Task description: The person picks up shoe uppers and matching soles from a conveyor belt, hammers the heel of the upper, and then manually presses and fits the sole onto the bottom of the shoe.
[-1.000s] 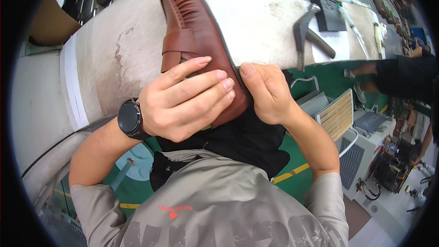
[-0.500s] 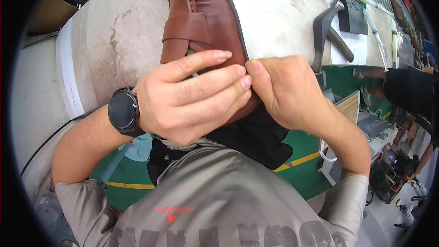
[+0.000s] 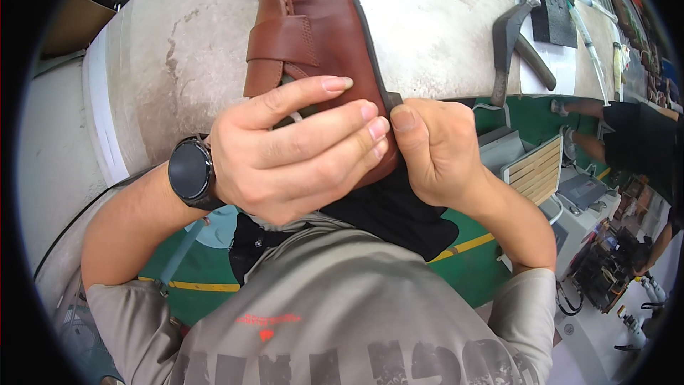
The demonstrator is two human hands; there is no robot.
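A reddish-brown leather shoe point(image 3: 335, 36) lies on its side, with a broad strap across it, gathered stitching at the toe end and a dark sole edge on its right. My left hand point(image 3: 292, 150) is closed over the heel end, its fingers lying along the leather. Beside it, my right hand point(image 3: 442, 142) is curled, the thumb pressed to the bent fingers at the sole edge near the heel. A small dark brown block point(image 3: 394, 99) shows just above that thumb. What lies under the right fingers is hidden.
The pale, stained worktop point(image 3: 420, 21) carries a hammer point(image 3: 509, 43), a black block point(image 3: 554, 18) and several syringe-like tubes point(image 3: 586, 36) at the right. Past its edge are a slatted wooden panel point(image 3: 534, 171) and another person's leg point(image 3: 588, 144). A cardboard box point(image 3: 75, 21) stands far left.
My right hand has shifted slightly right and down along the sole, uncovering the small dark block. The shoe has moved a little left; my left hand keeps its hold.
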